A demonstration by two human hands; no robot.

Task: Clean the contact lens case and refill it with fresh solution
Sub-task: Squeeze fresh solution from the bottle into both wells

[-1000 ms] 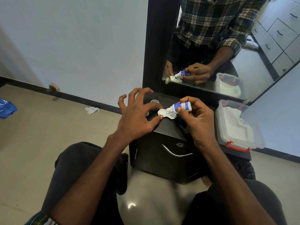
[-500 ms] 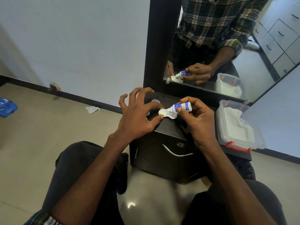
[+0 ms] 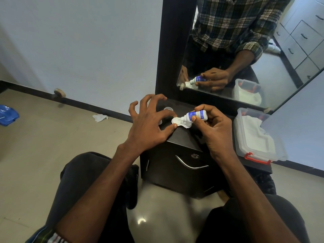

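Observation:
The white contact lens case (image 3: 177, 121) lies open on top of the dark cabinet (image 3: 182, 137). My left hand (image 3: 149, 125) pinches the case's left end between thumb and forefinger, the other fingers spread above. My right hand (image 3: 213, 125) grips a small blue-labelled solution bottle (image 3: 195, 116), tilted with its white nozzle pointing down-left over the right well of the case. A loose round cap (image 3: 168, 109) lies on the cabinet behind my left hand.
A clear plastic box (image 3: 263, 153) with a red latch and white cloth inside stands at the cabinet's right. A mirror (image 3: 245, 50) leans behind. A crumpled tissue (image 3: 100, 118) and a blue bag (image 3: 7, 115) lie on the floor to the left.

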